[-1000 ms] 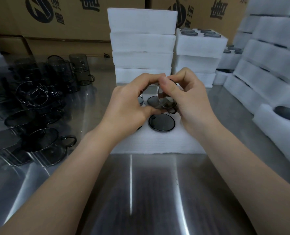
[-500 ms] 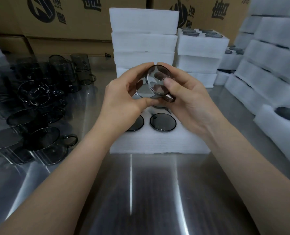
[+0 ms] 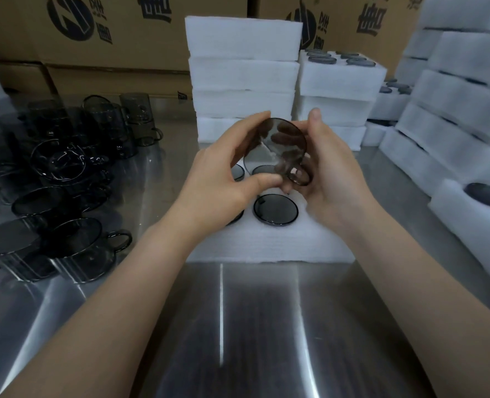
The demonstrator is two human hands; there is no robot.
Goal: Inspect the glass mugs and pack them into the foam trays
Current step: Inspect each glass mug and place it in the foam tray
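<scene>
A smoky grey glass mug point(image 3: 276, 149) is held up above the foam tray point(image 3: 269, 242), tipped so its round base or mouth faces me and its handle points down to the right. My left hand point(image 3: 223, 182) grips its left side with thumb below and fingers over the top. My right hand point(image 3: 330, 168) holds the right side, fingers behind the glass. In the tray's holes sit several packed mugs, one point(image 3: 275, 209) plainly showing its dark round rim. More loose mugs point(image 3: 66, 196) crowd the steel table on the left.
A stack of white foam trays point(image 3: 243, 70) rises right behind the working tray, and a second stack point(image 3: 341, 81) topped with packed mugs stands beside it. More foam trays point(image 3: 462, 110) line the right side. Cardboard boxes point(image 3: 117, 27) form the back wall. Bare steel table point(image 3: 252, 326) lies near me.
Both hands lifted the mug from just over the tray and turned it, so its round face now points at me. The right fingers slid behind the glass.
</scene>
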